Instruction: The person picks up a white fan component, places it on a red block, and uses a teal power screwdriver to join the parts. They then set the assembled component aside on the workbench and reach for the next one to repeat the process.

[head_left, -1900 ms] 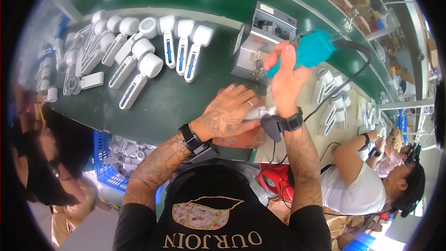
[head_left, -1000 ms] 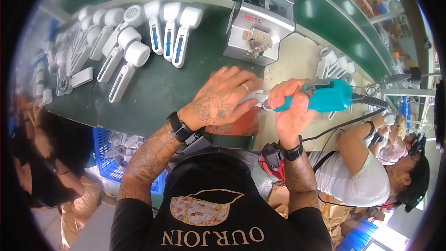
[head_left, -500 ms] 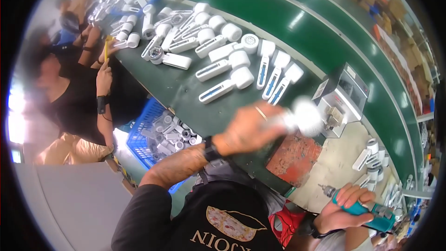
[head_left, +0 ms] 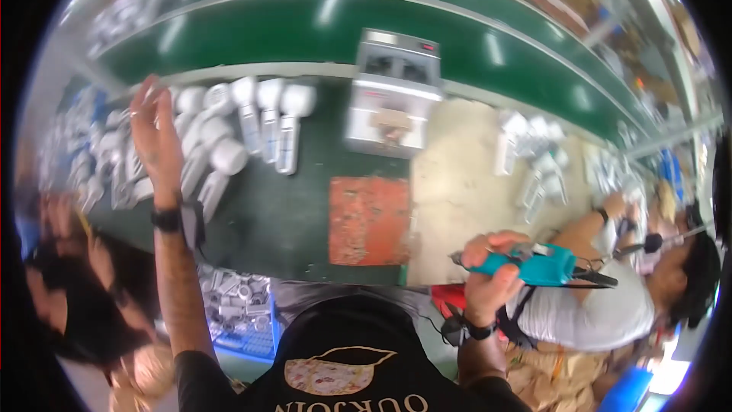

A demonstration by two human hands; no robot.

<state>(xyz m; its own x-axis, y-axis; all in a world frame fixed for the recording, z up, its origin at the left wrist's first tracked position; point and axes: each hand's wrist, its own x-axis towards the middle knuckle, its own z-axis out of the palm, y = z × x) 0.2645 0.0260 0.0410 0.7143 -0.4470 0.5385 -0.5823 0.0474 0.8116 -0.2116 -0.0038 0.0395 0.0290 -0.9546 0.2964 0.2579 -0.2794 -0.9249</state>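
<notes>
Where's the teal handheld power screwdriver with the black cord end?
In the head view, lower right: the teal handheld power screwdriver is gripped in the person's right hand, tip pointing left, to the right of the worn red rectangular mat.

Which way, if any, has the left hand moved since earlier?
Yes: the left hand moved left, away from the red patch, toward the white devices.

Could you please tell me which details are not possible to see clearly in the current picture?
All in the head view:
Left hand: whether its fingers touch the white devices; blur and the hand itself hide this.
Teal power screwdriver in the right hand: the shape of its bit; too small and blurred.
Blue basket: its left side; the left forearm covers it.
Black shirt: its lower print; cut off by the bottom edge.
</notes>
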